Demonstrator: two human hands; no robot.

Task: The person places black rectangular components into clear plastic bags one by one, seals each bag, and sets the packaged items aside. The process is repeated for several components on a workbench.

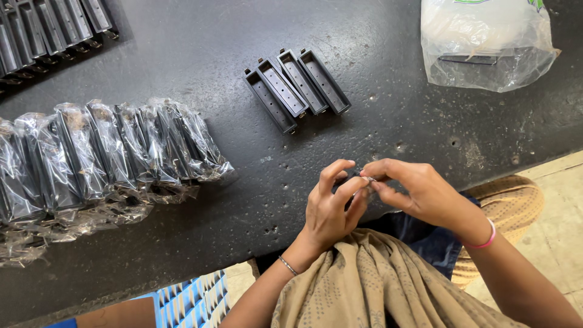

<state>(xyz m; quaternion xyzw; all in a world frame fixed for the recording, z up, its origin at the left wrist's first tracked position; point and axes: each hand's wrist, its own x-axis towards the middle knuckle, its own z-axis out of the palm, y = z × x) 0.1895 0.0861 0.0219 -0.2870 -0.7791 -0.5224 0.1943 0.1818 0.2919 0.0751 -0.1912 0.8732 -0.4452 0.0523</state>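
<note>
To your left, a row of clear crinkled plastic sleeves (109, 158) wraps dark oblong parts. Top right, a translucent plastic bag (486, 45), green print at its top, possibly holds one dark piece.

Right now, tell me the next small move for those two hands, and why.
Probably lift the small metal piece clear of the fingers so it can be seen. The left hand and right hand pinch it together at the table edge, and most of it is hidden. The four bare black housings lie untouched further back.
</note>
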